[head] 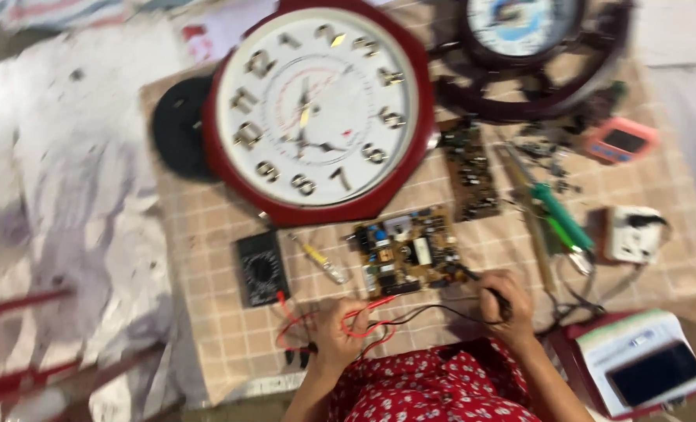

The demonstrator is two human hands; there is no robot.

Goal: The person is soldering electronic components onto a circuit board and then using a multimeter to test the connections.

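Observation:
My left hand [334, 334] grips a red test probe [373, 305] whose tip points toward the green circuit board [406, 252]. My right hand [506, 307] holds a black probe [481, 285] with its tip at the board's lower right corner. Red and black leads [379, 322] loop between my hands and run to a black multimeter [260, 267] left of the board. A big round wall clock [316, 109] with a dark red frame lies face up just beyond the board.
A small yellow-handled screwdriver [320, 259] lies between meter and board. A second dark circuit board [469, 168], green-handled tools [560, 215], a white socket block [633, 233], a pink gadget [621, 141], another dark-framed clock [531, 47] and a black disc [177, 129] surround them. A phone [656, 373] rests on a box at lower right.

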